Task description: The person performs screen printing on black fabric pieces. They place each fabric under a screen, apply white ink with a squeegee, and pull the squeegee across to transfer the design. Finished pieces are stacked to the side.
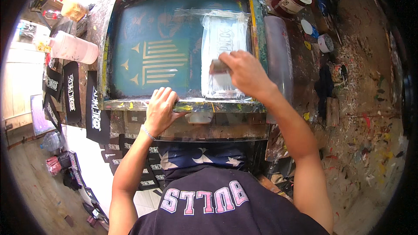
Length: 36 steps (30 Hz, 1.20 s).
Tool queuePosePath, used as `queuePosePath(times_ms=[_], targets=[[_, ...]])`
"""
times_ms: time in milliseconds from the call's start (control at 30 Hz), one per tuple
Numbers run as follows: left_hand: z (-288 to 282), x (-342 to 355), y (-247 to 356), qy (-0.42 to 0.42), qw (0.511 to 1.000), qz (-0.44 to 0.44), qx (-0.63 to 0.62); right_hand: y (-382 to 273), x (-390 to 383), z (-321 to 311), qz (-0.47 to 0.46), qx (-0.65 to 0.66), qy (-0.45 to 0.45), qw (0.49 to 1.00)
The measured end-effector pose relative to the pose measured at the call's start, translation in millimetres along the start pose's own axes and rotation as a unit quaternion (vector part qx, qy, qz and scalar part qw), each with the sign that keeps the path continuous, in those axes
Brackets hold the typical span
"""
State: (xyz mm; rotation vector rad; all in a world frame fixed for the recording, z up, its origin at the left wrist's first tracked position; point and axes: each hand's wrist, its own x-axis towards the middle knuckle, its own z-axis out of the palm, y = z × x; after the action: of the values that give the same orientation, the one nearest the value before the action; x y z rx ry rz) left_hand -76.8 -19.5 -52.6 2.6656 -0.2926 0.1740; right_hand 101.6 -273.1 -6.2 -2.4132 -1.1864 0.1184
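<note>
We see R hand (244,70) closed on squeegee (219,66) over white ink (217,88), approx. 4 o'clock on screen (194,52), forearm (289,124) slanting from 5; L hand (160,109) half-closed round frame (226,105) at 6. Beyond, we note pink bottle (77,47) (9), paint can (288,3) (2), paint-flecked floor (365,56) (3).

- Thick white ink layer (213,39) is gleaming wet, streaking across the smooth, matt blue-green rectangular screen (126,24)!
- Around it, the paint-spattered rectangular frame (103,61) is looking rough and crusted.
- The small brown block (219,66) is showing a dull, wood-like face.
- Over left, the pale pink plastic bottle (76,45) is giving off a soft sheen; long black cloth-like strips (72,95) are looking matt.
- Opposite, the clear, plastic-looking roll (278,56) is shining glossily!
- The black cloth shirt (204,226) is reading soft, matt.
</note>
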Motion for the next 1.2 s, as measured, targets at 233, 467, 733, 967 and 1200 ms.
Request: queuePosePath(times_ms=[233, 467, 733, 967, 1200], targets=[[2.5, 0.5, 0.4, 0.019, 1.000, 0.004, -0.011, -42.1, -56.5, 10.2, 0.001, -0.018, 0.018, 1.000], [2.1, -4.5, 2.4, 0.043, 0.999, 0.007, -0.018, -56.8, -76.9, 22.7, -0.022, -0.097, 0.106, 0.989], [-68.9, 13.4, 35.2, 0.090, 0.996, 0.007, -0.004, -85.4, -76.7, -20.8, -0.050, -0.096, 0.206, 0.973], [-170.1, 67.1, 78.9, 0.383, 0.909, 0.077, 0.144, -88.3, 2.2, -136.6, -0.047, -0.205, 0.282, 0.936], [93.7, 78.6, 136.6, -0.030, 0.968, 0.011, -0.250, -97.9, 59.6, -249.3, -0.019, -0.259, 0.248, 0.933]])
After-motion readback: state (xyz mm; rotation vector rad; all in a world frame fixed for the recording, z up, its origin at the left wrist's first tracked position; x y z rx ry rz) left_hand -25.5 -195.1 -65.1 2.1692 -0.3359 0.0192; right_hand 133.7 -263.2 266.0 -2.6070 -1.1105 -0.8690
